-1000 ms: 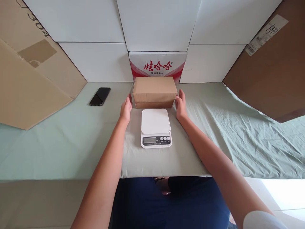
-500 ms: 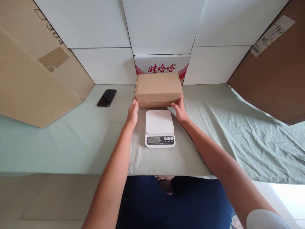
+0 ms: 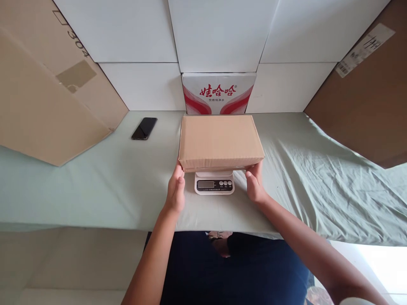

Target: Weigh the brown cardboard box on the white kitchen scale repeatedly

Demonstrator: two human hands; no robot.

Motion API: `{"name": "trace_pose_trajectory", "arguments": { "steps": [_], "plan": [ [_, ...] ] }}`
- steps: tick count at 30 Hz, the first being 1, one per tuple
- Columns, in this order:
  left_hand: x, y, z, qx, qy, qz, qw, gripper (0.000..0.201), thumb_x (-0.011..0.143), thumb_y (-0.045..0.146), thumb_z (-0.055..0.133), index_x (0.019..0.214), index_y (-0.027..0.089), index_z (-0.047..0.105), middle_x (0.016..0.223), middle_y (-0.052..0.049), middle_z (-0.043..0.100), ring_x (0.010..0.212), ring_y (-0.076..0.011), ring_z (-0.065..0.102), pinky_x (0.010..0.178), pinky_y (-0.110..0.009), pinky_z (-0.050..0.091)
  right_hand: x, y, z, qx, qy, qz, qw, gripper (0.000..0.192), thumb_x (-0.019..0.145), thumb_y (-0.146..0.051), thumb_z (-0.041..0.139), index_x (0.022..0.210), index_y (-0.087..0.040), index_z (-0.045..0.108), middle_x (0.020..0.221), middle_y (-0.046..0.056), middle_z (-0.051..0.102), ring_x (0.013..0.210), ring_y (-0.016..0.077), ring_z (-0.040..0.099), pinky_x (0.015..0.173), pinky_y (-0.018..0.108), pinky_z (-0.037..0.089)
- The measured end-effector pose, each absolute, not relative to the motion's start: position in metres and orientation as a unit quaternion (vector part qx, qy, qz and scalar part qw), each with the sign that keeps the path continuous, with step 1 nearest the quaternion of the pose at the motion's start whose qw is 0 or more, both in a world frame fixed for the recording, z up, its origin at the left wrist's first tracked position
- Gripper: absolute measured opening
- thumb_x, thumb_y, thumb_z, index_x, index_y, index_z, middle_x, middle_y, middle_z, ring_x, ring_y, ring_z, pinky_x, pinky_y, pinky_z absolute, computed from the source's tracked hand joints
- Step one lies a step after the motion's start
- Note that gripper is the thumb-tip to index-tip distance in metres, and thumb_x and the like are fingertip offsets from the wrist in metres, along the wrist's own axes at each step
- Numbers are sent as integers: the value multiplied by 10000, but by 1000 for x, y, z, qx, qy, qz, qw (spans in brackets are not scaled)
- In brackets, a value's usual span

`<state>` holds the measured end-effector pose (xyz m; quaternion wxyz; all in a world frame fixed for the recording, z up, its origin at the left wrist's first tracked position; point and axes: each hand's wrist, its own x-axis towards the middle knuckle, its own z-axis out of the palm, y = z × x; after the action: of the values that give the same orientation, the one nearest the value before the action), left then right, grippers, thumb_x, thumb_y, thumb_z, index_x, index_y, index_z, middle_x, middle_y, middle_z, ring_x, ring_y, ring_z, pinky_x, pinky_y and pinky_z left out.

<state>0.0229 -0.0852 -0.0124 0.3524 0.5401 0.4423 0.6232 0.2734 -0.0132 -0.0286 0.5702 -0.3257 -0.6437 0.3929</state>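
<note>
Left hand [image 3: 176, 190] and right hand [image 3: 255, 186] grip the box [image 3: 221, 137] near its front corners, over the scale [image 3: 214, 191] on the desk [image 3: 104, 178]; cannot tell whether box and scale touch. A slip, or one hand dipping below the other, might tip the box and jar the scale. Box hides most fingers and nearly all the plate [image 3: 214, 174]; display [image 3: 206, 184] unreadable; right sleeve [image 3: 354, 301] cut off.
</note>
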Motion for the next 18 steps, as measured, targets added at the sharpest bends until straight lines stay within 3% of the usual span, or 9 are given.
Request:
{"name": "trace_pose_trajectory", "arguments": {
  "steps": [6,13,18],
  "plan": [
    [21,-82,-17,528,459,631,335,739,998,706,372,1613,301,426,1688,-92,461,1640,-310,291,1329,-489,296,269,-17,-25,-340,-649,393,555,741,940,-669,493,1601,-417,272,1645,46,446,1547,312,430,1302,590,361],
    [21,-84,-20,525,461,633,334,714,1014,680,361,1620,307,417,1699,-79,448,1629,-309,319,1328,-484,298,269,-18,-27,-356,-640,399,552,701,954,-619,508,1591,-397,318,1584,65,503,1413,330,547,1232,587,435],
    [21,-84,-19,528,468,626,330,697,1023,670,346,1628,326,404,1714,-55,426,1625,-294,329,1318,-462,327,266,-19,-22,-349,-639,388,565,683,954,-618,516,1581,-422,326,1648,34,449,1523,322,454,1275,591,390]
  ]
}}
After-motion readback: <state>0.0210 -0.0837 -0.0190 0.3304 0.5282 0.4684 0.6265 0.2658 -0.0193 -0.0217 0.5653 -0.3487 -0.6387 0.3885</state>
